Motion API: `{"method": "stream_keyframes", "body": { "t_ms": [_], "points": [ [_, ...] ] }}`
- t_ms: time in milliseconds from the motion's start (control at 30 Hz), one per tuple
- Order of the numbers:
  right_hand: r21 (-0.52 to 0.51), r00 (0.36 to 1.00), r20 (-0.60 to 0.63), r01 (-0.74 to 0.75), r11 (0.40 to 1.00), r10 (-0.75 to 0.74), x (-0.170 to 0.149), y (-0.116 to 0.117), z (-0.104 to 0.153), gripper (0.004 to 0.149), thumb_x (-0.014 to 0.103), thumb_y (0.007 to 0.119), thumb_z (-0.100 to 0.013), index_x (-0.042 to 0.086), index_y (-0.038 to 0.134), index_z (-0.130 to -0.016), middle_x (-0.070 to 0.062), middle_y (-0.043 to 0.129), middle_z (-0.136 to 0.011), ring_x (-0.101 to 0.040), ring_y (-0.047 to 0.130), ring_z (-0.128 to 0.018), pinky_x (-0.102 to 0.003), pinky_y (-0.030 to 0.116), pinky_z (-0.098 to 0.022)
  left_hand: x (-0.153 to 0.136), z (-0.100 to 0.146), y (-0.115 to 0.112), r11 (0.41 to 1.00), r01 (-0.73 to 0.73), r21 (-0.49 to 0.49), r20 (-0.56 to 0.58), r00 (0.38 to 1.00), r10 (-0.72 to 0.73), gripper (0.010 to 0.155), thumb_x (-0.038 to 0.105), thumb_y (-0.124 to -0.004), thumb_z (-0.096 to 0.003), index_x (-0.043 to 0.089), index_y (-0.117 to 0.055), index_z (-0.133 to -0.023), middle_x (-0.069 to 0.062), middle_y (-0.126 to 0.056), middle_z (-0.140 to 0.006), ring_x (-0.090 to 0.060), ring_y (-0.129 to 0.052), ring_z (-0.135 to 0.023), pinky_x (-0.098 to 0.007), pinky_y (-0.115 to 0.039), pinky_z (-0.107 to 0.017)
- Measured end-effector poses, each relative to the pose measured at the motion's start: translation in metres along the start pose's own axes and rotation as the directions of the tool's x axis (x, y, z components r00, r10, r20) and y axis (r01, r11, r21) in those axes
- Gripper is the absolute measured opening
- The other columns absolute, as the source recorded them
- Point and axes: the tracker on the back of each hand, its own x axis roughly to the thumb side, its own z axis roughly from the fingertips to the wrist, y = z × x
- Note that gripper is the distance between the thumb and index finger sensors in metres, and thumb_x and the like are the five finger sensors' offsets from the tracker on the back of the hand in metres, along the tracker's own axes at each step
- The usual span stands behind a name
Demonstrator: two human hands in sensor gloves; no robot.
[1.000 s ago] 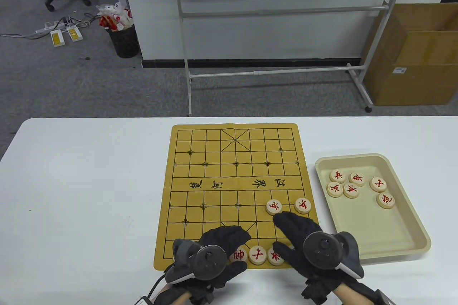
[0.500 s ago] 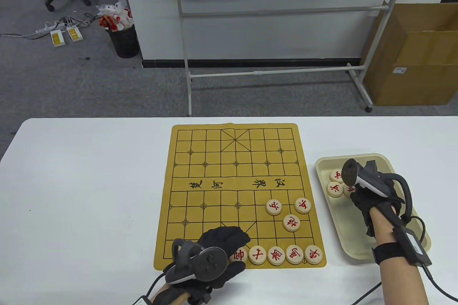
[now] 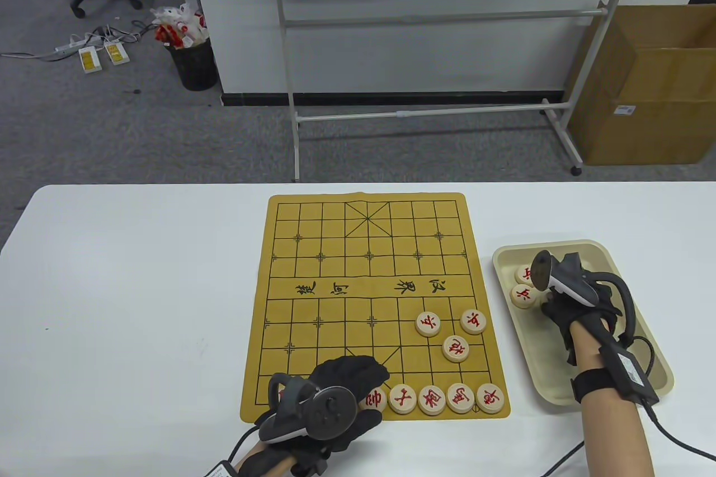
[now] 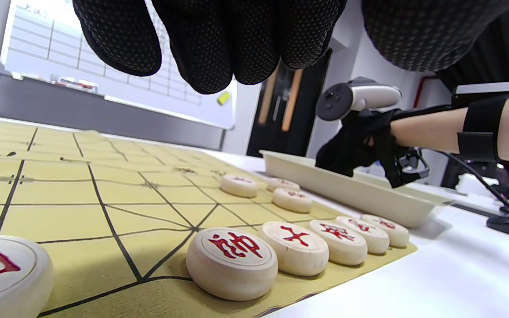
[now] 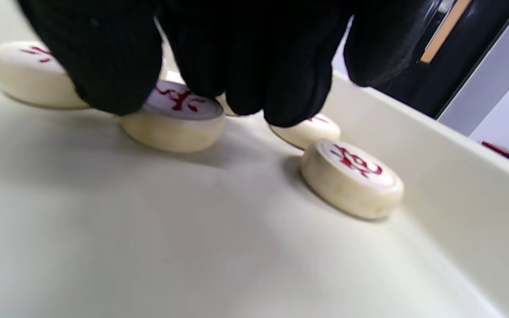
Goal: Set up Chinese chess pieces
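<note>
White tabletop (image 3: 140,287) carries everything you are working with, and a whiteboard stand (image 3: 447,24) rises behind it on the grey carpet. Your right hand (image 3: 576,303) is down inside the beige tray (image 3: 643,387), its fingertips (image 5: 113,84) curled over a red-marked piece (image 5: 172,117) and touching its top and near edge; whether you have actually pinched it, you cannot tell from these views. Just beside it lies another piece (image 5: 351,176) near the tray wall, and two more (image 3: 524,295) sit at the tray's left side. Your left hand (image 3: 341,387) rests on the near edge of the yellow board (image 3: 335,242), fingers loosely curled and holding nothing. Touching its fingers is the first of a row of pieces (image 3: 432,400) along the board's near edge, running to the right corner. Three further pieces (image 3: 456,348) stand in a cluster on the right side of the board, above that row.
</note>
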Motion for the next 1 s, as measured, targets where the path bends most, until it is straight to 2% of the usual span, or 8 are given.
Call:
{"method": "stream_keyframes", "body": {
  "t_ms": [33, 133, 200, 367, 567, 733, 867, 1000],
  "points": [
    [-0.003, 1.000, 0.005, -0.003, 1.000, 0.003, 0.001, 0.001, 0.000, 0.074, 0.049, 0.085, -0.041, 0.021, 0.063, -0.106, -0.011, 0.077, -0.104, -0.032, 0.089, -0.087, -0.059, 0.065, -0.072, 0.000, 0.000, 0.000, 1.000, 0.000, -0.002, -0.001, 1.000, 0.000, 0.073, 0.056, -0.073, -0.0365, 0.029, -0.058, -0.102, -0.001, -0.067, -0.109, -0.026, -0.076, -0.100, -0.055, -0.069, -0.073],
    [0.022, 1.000, 0.022, -0.013, 1.000, 0.013, 0.004, 0.007, 0.000, 0.070, 0.048, 0.086, -0.042, 0.028, 0.063, -0.106, -0.011, 0.070, -0.109, -0.031, 0.089, -0.089, -0.057, 0.067, -0.072, 0.000, 0.000, 0.000, 1.000, 0.001, -0.006, -0.002, 1.000, -0.001, 0.073, 0.056, -0.073, -0.0366, 0.029, -0.058, -0.102, -0.001, -0.067, -0.109, -0.026, -0.076, -0.100, -0.055, -0.069, -0.072],
    [0.007, 1.000, 0.024, -0.019, 1.000, 0.019, 0.004, 0.008, 0.000, 0.071, 0.046, 0.087, -0.041, 0.024, 0.065, -0.105, -0.008, 0.080, -0.102, -0.029, 0.092, -0.085, -0.055, 0.069, -0.071, 0.000, 0.000, 0.000, 1.000, 0.000, -0.008, -0.003, 1.000, 0.000, 0.073, 0.056, -0.073, -0.0364, 0.029, -0.058, -0.102, -0.001, -0.067, -0.109, -0.026, -0.076, -0.100, -0.055, -0.069, -0.073],
    [0.004, 0.999, 0.027, -0.028, 1.000, 0.027, 0.003, 0.008, 0.004, 0.073, 0.047, 0.087, -0.041, 0.018, 0.065, -0.105, -0.013, 0.082, -0.100, -0.029, 0.094, -0.080, -0.056, 0.068, -0.071, -0.001, -0.001, 0.000, 1.000, -0.004, -0.005, -0.006, 1.000, 0.004, 0.073, 0.056, -0.073, -0.0366, 0.029, -0.058, -0.102, -0.001, -0.067, -0.109, -0.026, -0.076, -0.100, -0.055, -0.069, -0.073],
    [-0.101, 0.982, 0.101, 0.170, 0.980, -0.160, -0.011, -0.035, 0.045, 0.074, 0.048, 0.083, -0.043, 0.015, 0.063, -0.106, -0.017, 0.080, -0.100, -0.031, 0.093, -0.078, -0.057, 0.067, -0.071, -0.001, -0.001, 0.001, 1.000, -0.018, 0.022, -0.014, 1.000, 0.018, 0.076, 0.056, -0.074, -0.0368, 0.030, -0.052, -0.105, -0.001, -0.065, -0.110, -0.026, -0.075, -0.101, -0.055, -0.068, -0.073],
    [-0.097, 0.816, 0.394, 0.494, 0.864, -0.422, 0.008, -0.066, 0.119, 0.072, 0.051, 0.082, -0.043, 0.014, 0.072, -0.104, -0.020, 0.084, -0.094, -0.032, 0.095, -0.070, -0.058, 0.069, -0.069, 0.008, 0.000, 0.004, 0.997, -0.053, 0.064, 0.010, 0.999, 0.053, 0.081, 0.055, -0.076, -0.0363, 0.031, -0.045, -0.107, 0.000, -0.064, -0.110, -0.026, -0.075, -0.101, -0.055, -0.068, -0.073],
    [0.079, 0.574, 0.607, 0.645, 0.760, -0.550, 0.050, -0.070, 0.184, 0.071, 0.052, 0.081, -0.044, 0.012, 0.074, -0.103, -0.021, 0.085, -0.092, -0.033, 0.095, -0.067, -0.059, 0.069, -0.068, 0.022, 0.002, 0.007, 0.988, -0.112, 0.105, 0.056, 0.993, 0.107, 0.088, 0.054, -0.078, -0.0358, 0.028, -0.035, -0.109, 0.000, -0.063, -0.110, -0.025, -0.074, -0.101, -0.055, -0.068, -0.074],
    [0.228, 0.418, 0.696, 0.643, 0.731, -0.584, 0.090, -0.062, 0.227, 0.075, 0.053, 0.080, -0.044, 0.005, 0.072, -0.102, -0.021, 0.086, -0.092, -0.032, 0.096, -0.066, -0.059, 0.070, -0.067, 0.034, 0.008, 0.013, 0.971, -0.097, 0.218, 0.108, 0.991, 0.075, 0.081, 0.053, -0.080, -0.0343, 0.033, -0.047, -0.106, 0.002, -0.066, -0.107, -0.023, -0.078, -0.098, -0.052, -0.071, -0.073]
  ]
}}
